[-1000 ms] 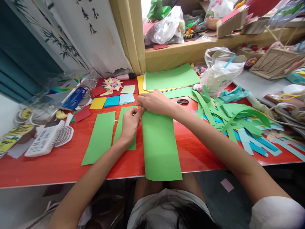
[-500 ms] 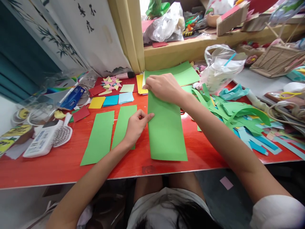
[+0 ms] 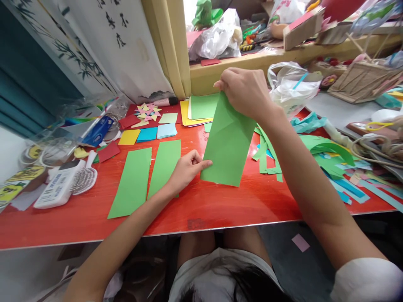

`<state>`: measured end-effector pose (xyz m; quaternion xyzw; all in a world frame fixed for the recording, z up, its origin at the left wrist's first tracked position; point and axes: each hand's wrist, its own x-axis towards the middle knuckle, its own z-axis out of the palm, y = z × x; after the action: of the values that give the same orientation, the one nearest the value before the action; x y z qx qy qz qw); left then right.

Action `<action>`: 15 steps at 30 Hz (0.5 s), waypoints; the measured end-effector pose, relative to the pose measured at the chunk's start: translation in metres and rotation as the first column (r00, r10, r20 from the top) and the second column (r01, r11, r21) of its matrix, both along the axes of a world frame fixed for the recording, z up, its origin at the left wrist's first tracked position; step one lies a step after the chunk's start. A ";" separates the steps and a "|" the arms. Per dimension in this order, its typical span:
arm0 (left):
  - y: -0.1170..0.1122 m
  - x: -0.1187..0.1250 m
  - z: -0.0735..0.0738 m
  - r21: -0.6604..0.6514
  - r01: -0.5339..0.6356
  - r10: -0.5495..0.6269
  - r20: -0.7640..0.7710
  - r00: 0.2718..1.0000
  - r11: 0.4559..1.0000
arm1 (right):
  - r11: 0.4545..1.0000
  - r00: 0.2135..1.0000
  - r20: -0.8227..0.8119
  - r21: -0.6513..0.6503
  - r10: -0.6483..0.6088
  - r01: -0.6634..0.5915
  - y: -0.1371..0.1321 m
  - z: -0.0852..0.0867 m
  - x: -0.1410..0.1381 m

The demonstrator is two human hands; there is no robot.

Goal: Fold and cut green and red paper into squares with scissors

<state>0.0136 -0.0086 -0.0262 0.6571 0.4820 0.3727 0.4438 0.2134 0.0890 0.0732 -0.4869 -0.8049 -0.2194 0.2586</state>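
Observation:
A green sheet of paper (image 3: pixel 229 147) is held up at a slant over the red table. My right hand (image 3: pixel 244 90) is closed on its top edge, with the fingers pinched together. Near the sheet's lower left corner, my left hand (image 3: pixel 188 171) pinches it between thumb and fingers. Two narrower green paper pieces lie flat to the left: one green piece (image 3: pixel 130 180) farther out and another green piece (image 3: pixel 166 167) close to my left forearm. Beyond the held sheet rests a stack of paper with a green sheet (image 3: pixel 204 105) on top.
Green and blue paper scraps (image 3: pixel 330 157) pile up at the right, below a plastic bag (image 3: pixel 294 84). Small coloured squares, including a yellow square (image 3: pixel 129 137), sit at the back left. A hairbrush (image 3: pixel 84 178) and a white box (image 3: pixel 58 184) lie on the left of the red table (image 3: pixel 195 214).
My right hand has risen and moved right, lifting the green sheet off the table and tilting it. My left hand has shifted slightly down and right to the sheet's lower corner.

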 end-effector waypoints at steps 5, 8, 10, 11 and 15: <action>0.004 -0.002 -0.001 0.023 0.006 -0.005 -0.062 0.998 1.000 | 0.995 0.995 -0.041 0.033 -0.095 0.096 0.000 0.009 0.014; 0.007 -0.005 -0.003 0.063 0.011 -0.004 -0.110 0.994 0.998 | 0.993 0.993 -0.051 0.048 -0.104 0.106 -0.003 0.016 0.022; 0.007 -0.006 -0.006 0.098 0.043 -0.026 -0.165 0.986 0.994 | 0.990 0.989 -0.085 0.060 -0.119 0.124 -0.005 0.022 0.031; 0.007 -0.006 -0.007 0.112 0.060 -0.037 -0.198 0.980 0.992 | 0.984 0.980 -0.138 0.090 -0.141 0.154 -0.006 0.025 0.036; 0.006 -0.003 -0.007 0.147 0.055 -0.021 -0.218 0.976 0.988 | 0.936 0.918 -0.366 0.243 -0.153 0.253 -0.010 0.035 0.055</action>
<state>0.0105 -0.0024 -0.0333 0.7347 0.4849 0.3262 0.3446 0.2680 0.0794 0.1086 -0.5567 -0.6519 -0.2714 0.4375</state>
